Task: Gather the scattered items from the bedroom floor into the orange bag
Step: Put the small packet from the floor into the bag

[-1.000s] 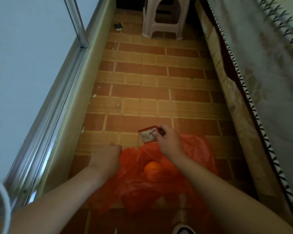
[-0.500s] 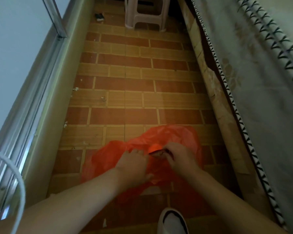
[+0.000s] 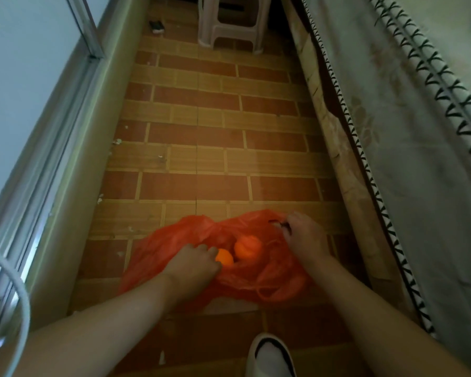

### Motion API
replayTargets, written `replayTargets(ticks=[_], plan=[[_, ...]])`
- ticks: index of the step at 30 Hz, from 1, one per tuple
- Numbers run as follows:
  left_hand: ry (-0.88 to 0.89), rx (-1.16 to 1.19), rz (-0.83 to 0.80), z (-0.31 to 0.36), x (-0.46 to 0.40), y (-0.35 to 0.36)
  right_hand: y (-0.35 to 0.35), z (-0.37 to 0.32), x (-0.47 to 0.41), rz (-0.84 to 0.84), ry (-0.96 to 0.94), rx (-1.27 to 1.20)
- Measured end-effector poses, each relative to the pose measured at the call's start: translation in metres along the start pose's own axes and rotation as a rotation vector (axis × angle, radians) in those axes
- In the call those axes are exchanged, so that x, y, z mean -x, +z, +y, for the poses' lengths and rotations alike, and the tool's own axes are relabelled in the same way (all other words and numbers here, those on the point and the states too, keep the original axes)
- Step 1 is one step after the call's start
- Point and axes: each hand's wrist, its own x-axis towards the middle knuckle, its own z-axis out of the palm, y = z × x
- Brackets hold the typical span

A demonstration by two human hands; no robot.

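Stool cut off at top; small dark item too blurry to identify

Home bedroom: bed (patterned cover) beside tiled floor.

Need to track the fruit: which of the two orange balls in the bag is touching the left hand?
The brighter orange ball, nearer the person, against the left hand; the duller one lies apart.

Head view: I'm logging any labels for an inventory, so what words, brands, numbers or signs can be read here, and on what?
None can be read.
Thin orange plastic bag: no print shows.
Two round orange items inside it: no label shows.
Small dark object on the brown tiled floor by the pale plastic stool: too small and blurred to tell.
Grey bed cover: only a black zigzag trim, no letters.
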Motion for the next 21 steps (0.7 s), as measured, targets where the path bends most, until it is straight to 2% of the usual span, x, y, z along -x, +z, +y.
replayTargets(ticks=[4,9,11,15,18,21], plan=[[-0.096,0.012,0.010,-0.024,0.006,-0.001,-0.011,-0.018,-0.007,0.044,0.023,-0.050],[-0.058,0.111,0.014,-0.036,0.009,0.006,-0.031,-0.073,-0.008,0.060,-0.225,-0.305],[-0.009,0.167,0.001,-0.040,0.011,0.008,-0.026,-0.089,-0.006,-0.022,-0.292,-0.362],[0.067,0.256,-0.023,-0.046,0.019,0.015,0.003,-0.100,0.012,-0.325,-0.372,-0.330],[0.082,0.330,-0.068,-0.047,0.024,0.020,0.013,-0.094,0.033,-0.418,-0.409,-0.258],[0.055,0.388,-0.043,-0.049,0.022,0.021,0.014,-0.085,0.051,-0.544,-0.416,-0.213]])
